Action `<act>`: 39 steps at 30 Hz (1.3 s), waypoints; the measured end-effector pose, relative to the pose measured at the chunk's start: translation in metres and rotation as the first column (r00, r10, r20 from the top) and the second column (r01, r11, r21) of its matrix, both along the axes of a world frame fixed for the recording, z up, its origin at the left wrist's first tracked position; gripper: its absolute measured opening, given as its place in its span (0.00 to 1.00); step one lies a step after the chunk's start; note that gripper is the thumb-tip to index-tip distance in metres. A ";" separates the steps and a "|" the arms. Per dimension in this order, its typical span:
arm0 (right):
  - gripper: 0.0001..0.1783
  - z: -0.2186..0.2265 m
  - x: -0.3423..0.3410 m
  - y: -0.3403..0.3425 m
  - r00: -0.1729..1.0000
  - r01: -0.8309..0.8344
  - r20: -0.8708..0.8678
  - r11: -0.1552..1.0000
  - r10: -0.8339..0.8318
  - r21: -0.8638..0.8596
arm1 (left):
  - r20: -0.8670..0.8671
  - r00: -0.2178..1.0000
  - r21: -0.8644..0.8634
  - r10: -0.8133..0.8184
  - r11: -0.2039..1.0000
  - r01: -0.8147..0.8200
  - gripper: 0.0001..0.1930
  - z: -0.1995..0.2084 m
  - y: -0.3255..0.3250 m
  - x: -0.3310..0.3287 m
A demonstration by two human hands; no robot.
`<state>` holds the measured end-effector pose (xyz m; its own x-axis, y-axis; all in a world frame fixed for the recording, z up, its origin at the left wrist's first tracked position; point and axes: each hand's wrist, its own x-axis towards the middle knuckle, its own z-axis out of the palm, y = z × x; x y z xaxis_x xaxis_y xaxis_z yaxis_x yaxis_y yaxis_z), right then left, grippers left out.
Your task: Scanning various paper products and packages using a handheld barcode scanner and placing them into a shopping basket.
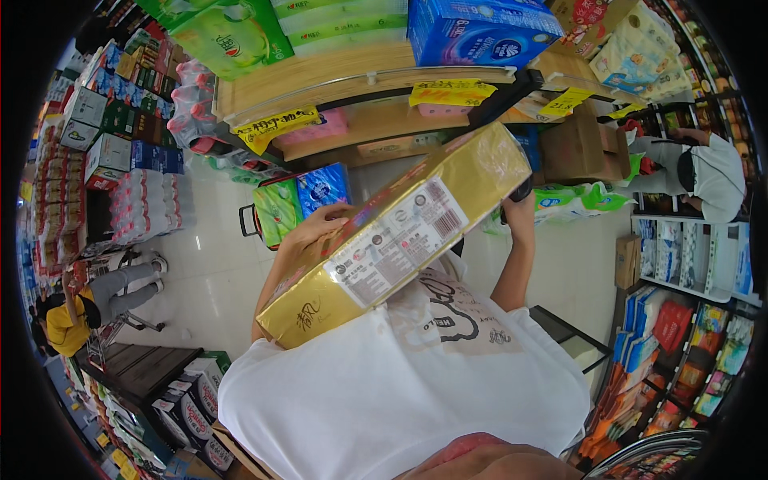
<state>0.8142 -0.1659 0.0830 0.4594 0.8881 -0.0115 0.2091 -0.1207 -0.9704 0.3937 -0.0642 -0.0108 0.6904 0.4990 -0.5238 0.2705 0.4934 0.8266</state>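
Note:
A long gold pack [472, 180] in shiny clear film lies slantwise across my chest, its right end higher in the picture. A white printed label with a barcode covers much of its near side. My left hand [322, 224] holds the pack at its far left side, its fingers partly hidden. By the pack's right end, my right hand [518, 210] is closed around a dark rounded thing [522, 190] that I cannot make out. Beyond my left hand, green and blue tissue packs [323, 190] stand low in a dark-framed holder.
Ahead is a wooden shelf [336, 76] with yellow price signs and green and blue tissue packs. A brown carton [580, 148] stands right of it. One person [712, 176] bends at the right; another in yellow [68, 324] stands left by a cart. Stacked drinks [148, 200] line the left.

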 end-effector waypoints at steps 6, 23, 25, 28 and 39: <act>0.21 0.031 0.000 -0.011 0.983 0.181 -0.013 0.979 -0.183 -0.095 | 0.042 0.982 -0.025 0.185 0.983 -0.184 0.29 0.011 -0.021 -0.011; 0.42 0.115 -0.056 -0.019 0.686 -0.635 -0.445 0.773 0.576 0.021 | -0.109 0.964 0.115 0.244 0.966 -0.232 0.20 0.014 -0.034 -0.035; 0.44 0.110 -0.057 -0.016 0.677 -0.639 -0.473 0.769 0.564 0.003 | -0.131 0.961 0.093 0.244 0.968 -0.233 0.21 0.014 -0.032 -0.035; 0.41 0.097 -0.048 -0.011 0.676 -0.558 -0.502 0.820 0.539 0.128 | -0.167 0.951 0.100 0.260 0.964 -0.246 0.23 0.034 -0.039 -0.031; 0.27 -0.046 -0.010 0.038 0.952 -0.058 -0.305 0.989 0.014 -0.134 | -0.108 0.975 0.063 0.196 0.980 -0.190 0.38 0.035 -0.033 -0.029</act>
